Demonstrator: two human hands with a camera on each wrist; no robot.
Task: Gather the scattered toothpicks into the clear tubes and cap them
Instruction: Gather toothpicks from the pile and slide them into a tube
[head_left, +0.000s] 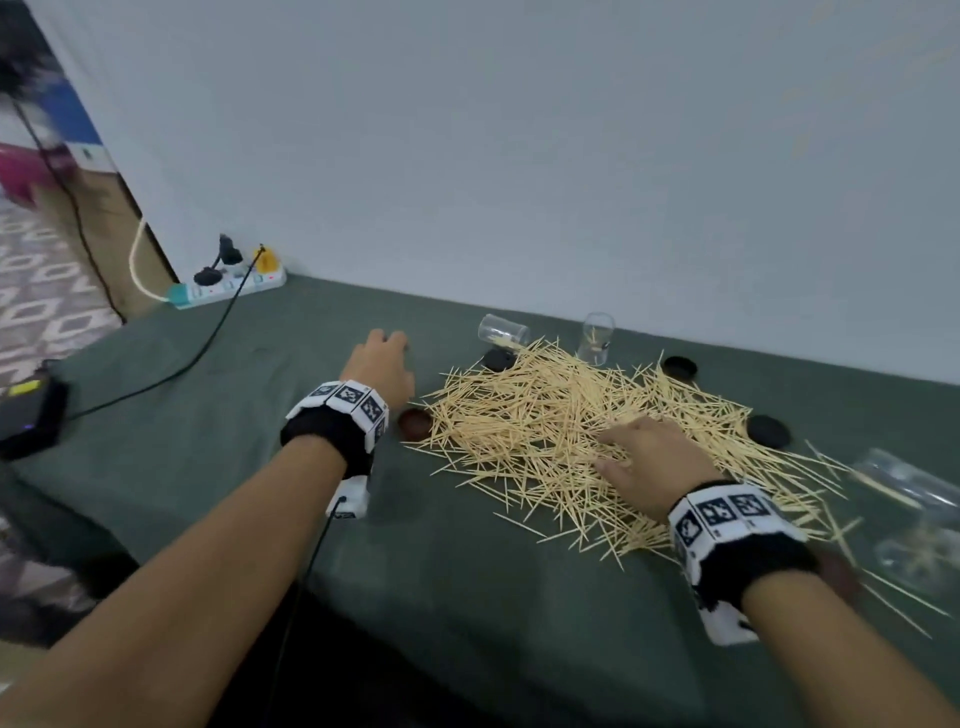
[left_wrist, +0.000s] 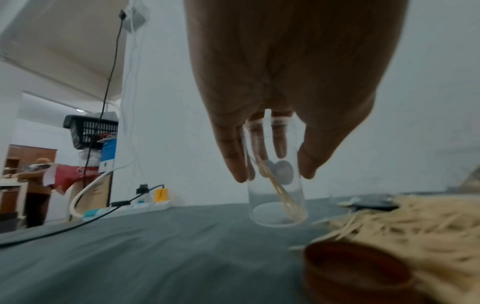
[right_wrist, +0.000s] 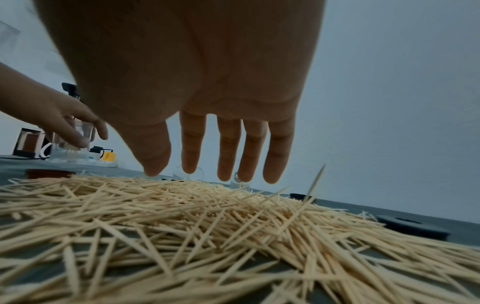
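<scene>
Fingers of the left hand (left_wrist: 280, 86) wrap a clear tube (left_wrist: 276, 185): fingers behind and left, thumb on the right, only visible in the left wrist view; the head view hides that tube behind the hand (head_left: 382, 366). Tube stands upright on the green cloth (head_left: 260, 441), long axis vertical, mouth up under the palm, a few toothpicks leaning inside. Right hand (right_wrist: 197, 86) is spread flat, fingers straight, hovering just over the toothpick pile (head_left: 587, 436), gripping nothing. Pile lies mid-table, sticks pointing every way. Head view adds: one tube on its side (head_left: 503, 331) at the far edge of the pile, mouth toward it; another upright tube (head_left: 597, 338) near the wall; black caps (head_left: 680, 368) around the pile, a brown cap (head_left: 415, 422) at its left edge. Cloth left of the held tube is open up to the power strip (head_left: 228, 286).
</scene>
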